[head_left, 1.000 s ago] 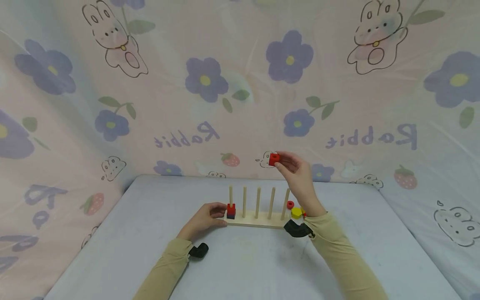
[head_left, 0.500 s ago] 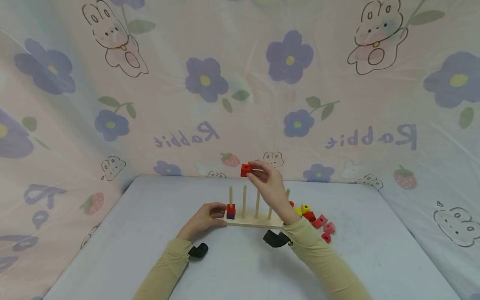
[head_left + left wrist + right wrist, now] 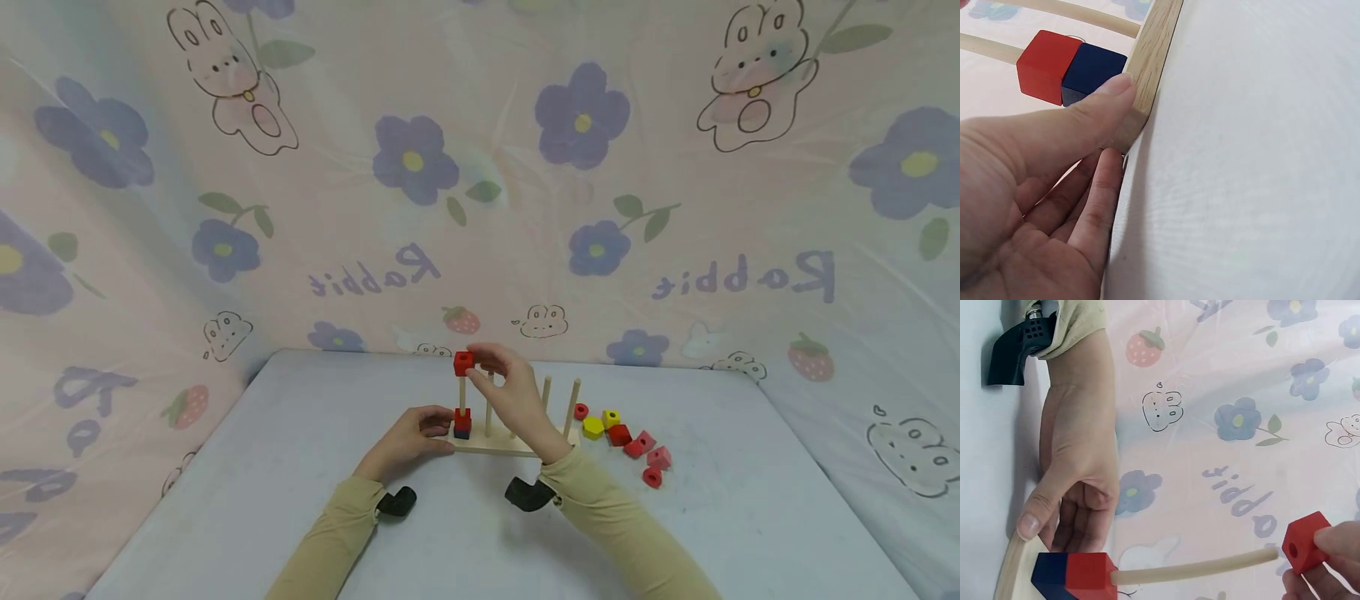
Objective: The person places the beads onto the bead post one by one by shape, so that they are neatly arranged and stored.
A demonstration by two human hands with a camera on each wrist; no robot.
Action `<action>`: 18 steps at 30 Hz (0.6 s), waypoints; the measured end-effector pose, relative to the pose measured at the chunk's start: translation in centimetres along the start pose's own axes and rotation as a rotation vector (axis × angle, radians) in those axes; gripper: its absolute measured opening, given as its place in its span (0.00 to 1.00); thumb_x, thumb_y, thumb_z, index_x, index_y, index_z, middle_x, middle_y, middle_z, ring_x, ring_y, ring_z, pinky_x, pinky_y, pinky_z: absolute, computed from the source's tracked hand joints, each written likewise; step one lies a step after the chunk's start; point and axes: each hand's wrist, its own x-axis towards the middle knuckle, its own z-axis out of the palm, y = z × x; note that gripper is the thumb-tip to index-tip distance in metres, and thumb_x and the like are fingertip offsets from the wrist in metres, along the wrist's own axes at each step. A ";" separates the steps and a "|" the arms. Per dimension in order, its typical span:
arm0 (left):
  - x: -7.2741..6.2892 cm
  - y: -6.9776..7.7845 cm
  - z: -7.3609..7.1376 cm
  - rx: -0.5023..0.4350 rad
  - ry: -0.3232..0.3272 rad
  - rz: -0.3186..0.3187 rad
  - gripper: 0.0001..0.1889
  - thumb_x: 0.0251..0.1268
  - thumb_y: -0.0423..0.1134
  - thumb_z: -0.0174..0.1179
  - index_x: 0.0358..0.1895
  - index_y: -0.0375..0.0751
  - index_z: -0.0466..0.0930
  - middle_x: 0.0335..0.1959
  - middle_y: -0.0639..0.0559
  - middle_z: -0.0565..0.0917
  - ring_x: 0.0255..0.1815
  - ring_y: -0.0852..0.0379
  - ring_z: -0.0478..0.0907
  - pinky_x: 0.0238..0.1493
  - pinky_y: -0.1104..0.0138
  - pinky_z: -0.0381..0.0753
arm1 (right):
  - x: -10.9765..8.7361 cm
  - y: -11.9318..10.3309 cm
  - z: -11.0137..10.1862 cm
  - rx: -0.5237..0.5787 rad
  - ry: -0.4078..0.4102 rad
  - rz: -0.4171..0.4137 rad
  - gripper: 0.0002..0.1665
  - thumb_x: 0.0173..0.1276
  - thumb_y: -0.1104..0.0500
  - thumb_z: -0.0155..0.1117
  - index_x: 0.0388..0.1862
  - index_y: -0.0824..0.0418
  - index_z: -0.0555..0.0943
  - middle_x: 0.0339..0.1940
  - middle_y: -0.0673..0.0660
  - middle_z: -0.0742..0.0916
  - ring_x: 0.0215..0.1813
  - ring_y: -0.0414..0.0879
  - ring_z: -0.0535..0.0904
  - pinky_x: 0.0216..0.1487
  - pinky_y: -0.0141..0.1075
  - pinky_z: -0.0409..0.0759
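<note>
My right hand (image 3: 513,398) pinches a red wooden cube bead (image 3: 463,363) between thumb and fingers. In the right wrist view the bead's hole (image 3: 1293,550) faces the tip of the leftmost peg (image 3: 1197,571), with a small gap between them. Lower on that peg, a red cube (image 3: 462,417) sits on a dark blue cube (image 3: 1094,70). The pegs stand upright on a pale wooden base (image 3: 495,447). At its left end my left hand (image 3: 407,435) grips the base, thumb on its edge and fingers around the corner.
Right of the base lie several loose beads: a red ring (image 3: 581,411), a yellow hexagon (image 3: 593,428), a yellow piece (image 3: 611,417), a red block (image 3: 619,435) and pink pieces (image 3: 659,457). A patterned cloth (image 3: 487,250) hangs behind the white table (image 3: 337,383).
My right hand has moved left and down with the red cube bead, from above the right pegs to the top of the leftmost peg. My left hand has stayed on the base.
</note>
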 end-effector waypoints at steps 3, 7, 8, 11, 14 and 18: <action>0.0 0.0 0.0 -0.008 0.001 0.003 0.29 0.50 0.30 0.72 0.59 0.33 0.74 0.55 0.42 0.78 0.56 0.47 0.76 0.57 0.62 0.76 | 0.0 0.3 0.4 0.002 -0.001 0.020 0.19 0.65 0.66 0.65 0.55 0.64 0.78 0.50 0.56 0.84 0.51 0.49 0.80 0.56 0.46 0.77; 0.1 0.1 0.1 -0.009 0.003 0.006 0.29 0.50 0.30 0.72 0.59 0.33 0.74 0.55 0.42 0.78 0.56 0.47 0.76 0.57 0.63 0.76 | -0.2 0.4 0.8 0.016 0.003 0.043 0.19 0.64 0.70 0.64 0.55 0.67 0.78 0.48 0.62 0.84 0.48 0.56 0.80 0.53 0.54 0.77; 0.1 0.0 0.1 -0.008 0.003 0.006 0.29 0.50 0.30 0.72 0.59 0.33 0.74 0.55 0.43 0.78 0.56 0.48 0.76 0.57 0.63 0.76 | -0.2 0.3 0.9 0.017 0.003 0.044 0.19 0.64 0.71 0.63 0.55 0.68 0.77 0.48 0.64 0.84 0.47 0.58 0.80 0.52 0.56 0.76; 0.2 -0.1 0.1 -0.003 0.006 0.013 0.29 0.50 0.29 0.72 0.59 0.33 0.74 0.55 0.43 0.78 0.56 0.48 0.77 0.56 0.63 0.77 | -0.6 -0.9 0.9 0.005 0.002 0.050 0.19 0.63 0.73 0.62 0.54 0.73 0.76 0.47 0.68 0.83 0.47 0.63 0.79 0.52 0.58 0.76; 0.2 -0.2 0.1 -0.001 0.010 0.011 0.29 0.51 0.29 0.71 0.59 0.33 0.74 0.55 0.43 0.78 0.55 0.47 0.77 0.57 0.63 0.76 | -1.1 -2.1 0.9 -0.002 0.002 0.061 0.19 0.63 0.74 0.62 0.53 0.73 0.76 0.46 0.69 0.82 0.47 0.64 0.79 0.51 0.58 0.76; -0.5 1.1 0.2 0.011 0.013 -0.007 0.28 0.52 0.27 0.70 0.59 0.31 0.73 0.55 0.40 0.78 0.56 0.44 0.76 0.57 0.59 0.76 | -1.6 -2.1 1.2 0.022 0.005 0.074 0.19 0.62 0.75 0.62 0.53 0.71 0.74 0.44 0.70 0.82 0.46 0.64 0.79 0.51 0.58 0.76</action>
